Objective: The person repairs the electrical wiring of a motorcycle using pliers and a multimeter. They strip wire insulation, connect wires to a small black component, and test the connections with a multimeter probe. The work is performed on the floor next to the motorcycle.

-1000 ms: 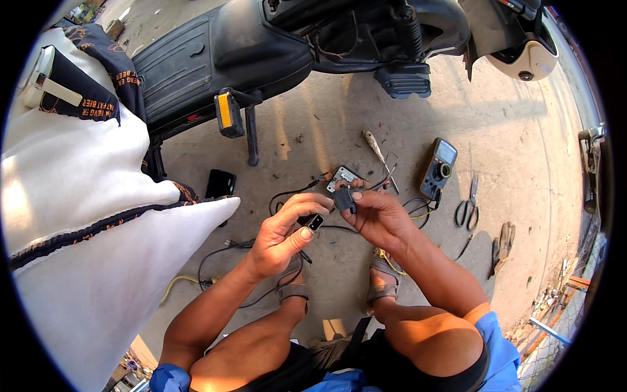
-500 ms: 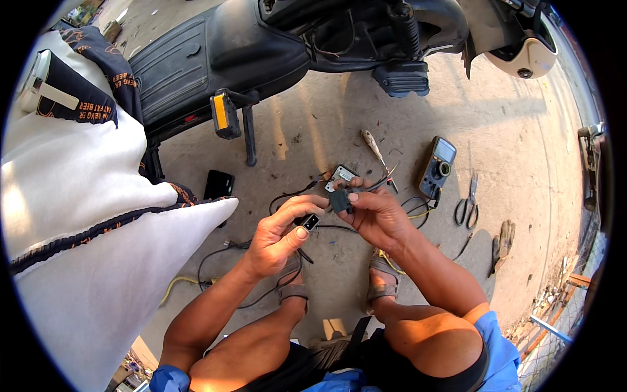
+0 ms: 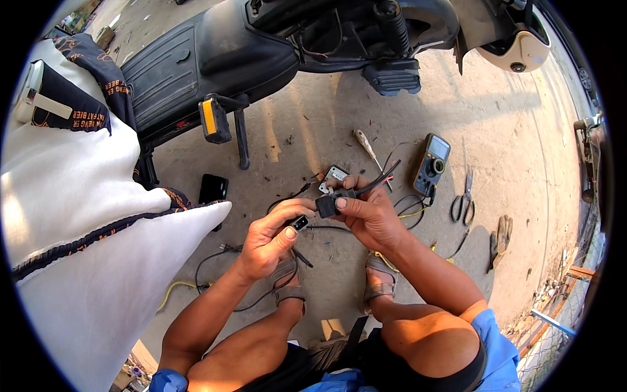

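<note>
Both grips were narrow, above the floor (image 3: 333,277): left hand (image 3: 261,245) pinched the open-ended plug (image 3: 300,223), right hand (image 3: 371,221) the blocky plug (image 3: 328,206), near but apart. Plugs looked light, stiff, likely hard plastic; housings seemed the best hold, not the bendy cable (image 3: 386,174).

Passage for you: ground (image 3: 326,140) between kickstand (image 3: 241,137) and screwdriver (image 3: 364,144). Obstacles, right of your right hand (image 3: 369,219): meter (image 3: 431,163), scissors (image 3: 466,196), glove (image 3: 501,242). Left of your left hand (image 3: 261,247): phone (image 3: 213,188), yellow cable (image 3: 175,284).
</note>
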`<state>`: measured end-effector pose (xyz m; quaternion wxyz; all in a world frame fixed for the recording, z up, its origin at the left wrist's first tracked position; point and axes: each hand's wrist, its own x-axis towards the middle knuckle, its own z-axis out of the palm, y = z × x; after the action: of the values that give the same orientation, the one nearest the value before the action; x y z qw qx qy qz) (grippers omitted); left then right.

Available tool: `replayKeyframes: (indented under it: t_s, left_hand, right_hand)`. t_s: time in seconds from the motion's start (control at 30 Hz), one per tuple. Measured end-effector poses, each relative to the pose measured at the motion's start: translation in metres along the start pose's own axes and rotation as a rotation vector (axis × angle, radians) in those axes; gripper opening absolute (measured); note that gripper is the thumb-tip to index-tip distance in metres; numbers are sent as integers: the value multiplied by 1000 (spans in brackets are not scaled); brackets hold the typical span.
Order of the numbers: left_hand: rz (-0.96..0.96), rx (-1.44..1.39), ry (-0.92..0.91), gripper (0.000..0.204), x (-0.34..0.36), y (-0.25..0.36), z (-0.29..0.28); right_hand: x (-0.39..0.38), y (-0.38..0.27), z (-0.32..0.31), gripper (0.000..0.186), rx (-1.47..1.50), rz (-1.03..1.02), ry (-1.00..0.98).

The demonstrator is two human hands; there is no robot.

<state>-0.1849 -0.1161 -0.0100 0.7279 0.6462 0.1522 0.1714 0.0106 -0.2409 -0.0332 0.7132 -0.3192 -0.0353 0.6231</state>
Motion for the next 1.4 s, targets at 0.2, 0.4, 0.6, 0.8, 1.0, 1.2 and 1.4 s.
replayKeyframes:
  t_s: [0.2, 0.4, 0.6, 0.8, 1.0, 1.2, 1.4]
  left_hand:
    - [-90, -58, 4, 46, -1, 2, 0]
    - [-85, -78, -17, 44, -2, -2, -2]
    - [-109, -151, -9, 42, 0, -8, -2]
    - [-233, -224, -22, 41, -3, -11, -5]
    - [-313, -258, -6, 41, -4, -11, -3]
    - [-338, -313, 0, 41, -4, -12, -3]
    - [-300, -312, -22, 45, -4, -12, -5]
  right_hand:
    - [0, -2, 2, 27, 24, 4, 1]
    - [1, -2, 2, 28, 27, -1, -17]
    - [-1, -2, 6, 28, -18, -24, -40]
    - [-1, 0, 5, 29, -57, -31, -50]
    - [-1, 0, 2, 28, -19, 15, -50]
    - [-2, -2, 1, 27, 5, 38, -37]
    - [-3, -4, 3, 27, 32, 57, -48]
